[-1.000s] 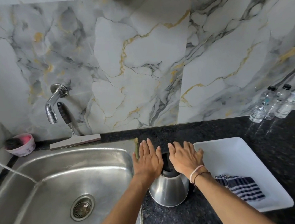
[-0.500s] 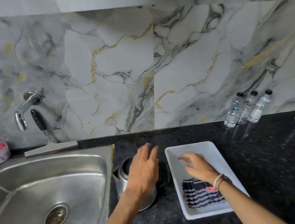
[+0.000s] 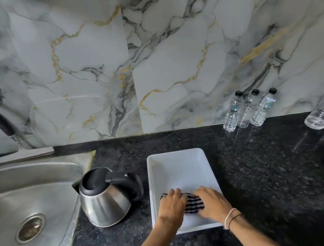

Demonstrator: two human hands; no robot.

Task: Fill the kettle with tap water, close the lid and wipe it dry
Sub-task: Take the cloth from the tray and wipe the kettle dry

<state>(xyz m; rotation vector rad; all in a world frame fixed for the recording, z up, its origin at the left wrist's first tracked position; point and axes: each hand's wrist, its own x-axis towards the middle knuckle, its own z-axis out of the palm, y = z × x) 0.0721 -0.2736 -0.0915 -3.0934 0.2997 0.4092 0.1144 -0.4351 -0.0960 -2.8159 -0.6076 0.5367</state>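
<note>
The striped cloth [image 3: 193, 202] at the tray's [image 3: 177, 159] near edge is gripped by both hands; the kettle [image 3: 105, 199] stands left, nearer the left hand [image 3: 172, 205]

Both hands, left [image 3: 172, 204] and right [image 3: 213, 203], on striped cloth [image 3: 193, 203] in white tray [image 3: 177, 162], lidded kettle [image 3: 103, 197] beside sink [image 3: 23, 201]

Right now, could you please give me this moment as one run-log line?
stage: fetching cloth | left hand and right hand: on striped cloth in white tray | kettle: lid closed, on counter beside sink
</note>
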